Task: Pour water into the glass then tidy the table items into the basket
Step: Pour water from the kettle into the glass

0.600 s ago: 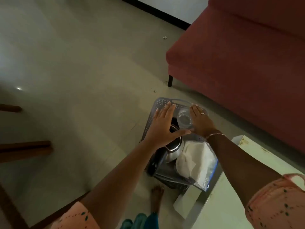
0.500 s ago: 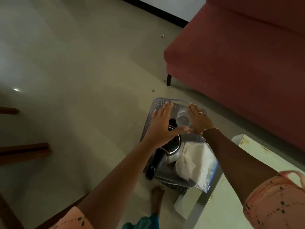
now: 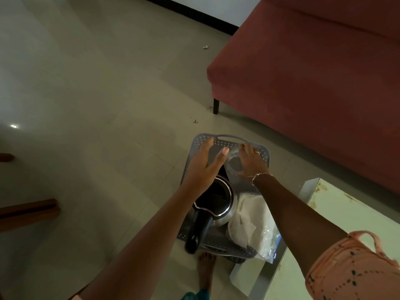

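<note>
While the right hand (image 3: 252, 162) grips the glass (image 3: 233, 163) from its far side, fingers curled round the wall, the left hand (image 3: 203, 167) hovers flat beside it with fingers straight and holding nothing. Its thumb tip is just at the glass rim, though contact cannot be confirmed. The glass is over the far end of the basket (image 3: 200, 144), which stands on the floor beside the white surface (image 3: 346, 224); whether its base has reached the basket bottom is hidden. A kettle (image 3: 216, 200) fills the middle of the basket, and a white bag (image 3: 253, 221) lies at the near right corner.

The step in hand looks like setting the glass down in the far corner. Done well, it goes in upright and slowly, kept apart from the kettle's metal body so the two do not knock — the open hand can steady the rim as the base settles flat. Whether water is in it cannot be told, so tilting is best avoided. The grip should loosen only once the glass stands by itself.
</note>
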Motion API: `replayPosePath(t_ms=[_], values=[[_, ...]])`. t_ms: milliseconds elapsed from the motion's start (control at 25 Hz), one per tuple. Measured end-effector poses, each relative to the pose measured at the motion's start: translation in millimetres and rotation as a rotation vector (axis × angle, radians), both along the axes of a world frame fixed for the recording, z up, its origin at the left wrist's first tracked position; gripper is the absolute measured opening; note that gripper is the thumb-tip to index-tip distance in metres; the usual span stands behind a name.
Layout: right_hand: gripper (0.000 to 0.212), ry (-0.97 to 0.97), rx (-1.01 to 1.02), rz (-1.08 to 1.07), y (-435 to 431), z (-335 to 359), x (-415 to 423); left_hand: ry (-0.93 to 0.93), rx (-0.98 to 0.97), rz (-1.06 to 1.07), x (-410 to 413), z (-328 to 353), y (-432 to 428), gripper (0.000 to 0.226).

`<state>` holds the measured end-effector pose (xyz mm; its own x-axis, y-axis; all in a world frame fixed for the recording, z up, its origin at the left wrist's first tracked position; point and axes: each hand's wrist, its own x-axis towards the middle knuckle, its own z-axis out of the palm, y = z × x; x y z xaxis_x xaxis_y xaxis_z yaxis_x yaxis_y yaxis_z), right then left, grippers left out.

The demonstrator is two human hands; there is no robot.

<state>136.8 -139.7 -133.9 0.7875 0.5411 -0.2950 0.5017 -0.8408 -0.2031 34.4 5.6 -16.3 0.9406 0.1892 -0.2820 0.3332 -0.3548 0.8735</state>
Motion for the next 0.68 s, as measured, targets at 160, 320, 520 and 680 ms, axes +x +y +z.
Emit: replayPosePath(t_ms=[160, 320, 520, 680], values=[[0.089, -0.024, 0.153, -0.126, -15.4, 32.2, -9.3, -0.05, 0.038, 0.044, -7.7, 7.7, -0.4, 0.059], [0.091, -0.124, 0.335, -0.229, -39.6, 95.6, -35.5, -0.06, -0.059, 0.037, -15.4, 32.6, -34.7, 0.069], [0.098, -0.221, 0.45, -0.283, -84.3, 173.2, -91.2, 0.146, -0.391, 0.007, -38.6, 64.8, -90.6, 0.082], [0.098, -0.264, 0.526, -0.292, -117.5, 204.0, -136.3, 0.277, -0.604, -0.007, -66.2, 60.0, -129.6, 0.115]])
